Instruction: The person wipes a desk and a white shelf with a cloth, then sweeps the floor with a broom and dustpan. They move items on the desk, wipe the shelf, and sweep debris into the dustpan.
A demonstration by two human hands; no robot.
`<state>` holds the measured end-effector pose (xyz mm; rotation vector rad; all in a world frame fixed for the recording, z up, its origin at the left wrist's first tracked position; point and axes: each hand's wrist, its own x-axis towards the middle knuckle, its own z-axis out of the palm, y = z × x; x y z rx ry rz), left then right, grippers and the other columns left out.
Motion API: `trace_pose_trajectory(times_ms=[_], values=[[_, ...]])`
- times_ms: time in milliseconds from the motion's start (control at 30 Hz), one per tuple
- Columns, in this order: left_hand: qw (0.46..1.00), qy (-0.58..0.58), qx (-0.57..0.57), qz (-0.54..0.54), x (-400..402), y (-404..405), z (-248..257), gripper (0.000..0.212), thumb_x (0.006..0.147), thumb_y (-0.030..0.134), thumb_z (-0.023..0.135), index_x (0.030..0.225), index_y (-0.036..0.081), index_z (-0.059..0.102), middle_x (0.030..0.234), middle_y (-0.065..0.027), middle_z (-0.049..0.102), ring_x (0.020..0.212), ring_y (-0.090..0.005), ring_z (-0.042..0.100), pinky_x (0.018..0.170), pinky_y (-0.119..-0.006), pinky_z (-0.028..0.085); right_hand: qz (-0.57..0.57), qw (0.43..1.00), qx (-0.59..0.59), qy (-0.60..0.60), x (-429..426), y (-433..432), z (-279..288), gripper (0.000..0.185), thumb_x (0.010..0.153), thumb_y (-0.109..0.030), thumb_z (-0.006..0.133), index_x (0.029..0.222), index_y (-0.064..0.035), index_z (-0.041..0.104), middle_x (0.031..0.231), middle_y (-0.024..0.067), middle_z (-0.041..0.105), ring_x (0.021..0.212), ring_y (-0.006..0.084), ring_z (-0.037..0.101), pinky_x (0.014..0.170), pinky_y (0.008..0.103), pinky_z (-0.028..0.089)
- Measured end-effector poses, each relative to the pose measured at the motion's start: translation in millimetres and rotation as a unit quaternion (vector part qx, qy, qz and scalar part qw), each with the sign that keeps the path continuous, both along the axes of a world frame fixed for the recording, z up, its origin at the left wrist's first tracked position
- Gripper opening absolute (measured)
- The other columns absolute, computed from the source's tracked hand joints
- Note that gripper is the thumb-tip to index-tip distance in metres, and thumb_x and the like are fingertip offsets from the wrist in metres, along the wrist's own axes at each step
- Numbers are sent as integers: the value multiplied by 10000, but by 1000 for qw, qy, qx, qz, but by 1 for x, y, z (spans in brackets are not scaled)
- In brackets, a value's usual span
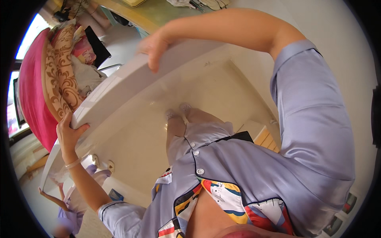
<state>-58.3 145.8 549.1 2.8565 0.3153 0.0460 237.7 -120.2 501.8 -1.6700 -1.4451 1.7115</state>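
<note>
A long white panel (116, 92) runs diagonally from the lower left to the upper middle, in front of the person's body; the wide-angle view bends it. My left hand (70, 131) grips its edge, with the thumb on the near face and the other fingers mostly hidden. Farther up the same edge, my right hand (154, 52) is blurred by motion, its thumb hooked over the near face. At the panel's far lower-left end, another person (73, 205) has a raised hand touching it. The panel's far face is hidden.
Folded pink and brown-patterned bedding (64, 65) is heaped beyond the panel. A green-topped table (166, 13) with things on it stands at the top. Slatted wood (266, 141) shows right of the legs. A small blue box (115, 195) lies near the other person.
</note>
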Motion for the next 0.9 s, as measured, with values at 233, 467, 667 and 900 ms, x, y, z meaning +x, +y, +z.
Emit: trace_pose_trajectory(times_ms=[233,467,667,900], values=[[1000,2,-14,26,11,37,-14,553,480,295,847,860,0,575,699,-163,570,642,-337,550,595,-383,439,-29,973,139,-182,15,27,23,616,665,-394,745,1118,-11,578,1059,180,618,992,285,587,798,358,467],[999,-16,40,3,15,16,6,622,523,420,811,951,24,592,814,-141,597,781,-335,581,690,-412,450,-189,891,343,-231,30,29,7,397,844,-367,615,1046,-25,605,922,124,652,844,213,609,735,324,471],[972,-109,201,48,11,-31,33,843,533,390,818,1272,155,489,1278,-115,459,1212,-294,417,1040,-491,286,-545,758,341,-111,57,2,14,225,862,-198,616,997,-18,621,854,47,655,758,93,620,659,234,494],[965,-156,180,114,-14,-69,24,970,562,419,808,1392,194,360,1430,-124,291,1360,-332,215,1102,-558,122,-558,684,431,-188,82,-57,55,218,867,-229,565,923,-25,621,913,122,634,684,177,612,628,313,477]])
